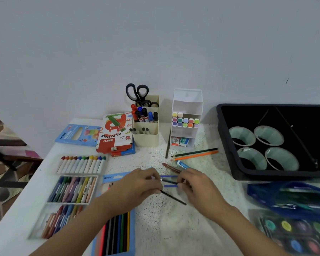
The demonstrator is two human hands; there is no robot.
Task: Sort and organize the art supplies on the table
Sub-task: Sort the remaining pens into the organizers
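Observation:
My left hand (137, 185) and my right hand (196, 187) meet at the table's middle, both closed on a small bunch of thin brushes (169, 181) with blue and dark handles. One black brush handle (174, 197) sticks out toward me. A red-brown brush (171, 168) lies just beyond the hands, next to a blue-white eraser (182, 165). Two loose pencils, green and orange (196, 153), lie further back. A blue box of coloured pencils (116, 233) sits under my left forearm.
Trays of crayons (81, 164) and oil pastels (72, 189) line the left side. A beige holder (146, 137) with markers and scissors and a white organizer (186, 130) stand at the back. A black bin with tape rolls (266, 145), a blue pouch and a watercolour palette (294, 235) fill the right.

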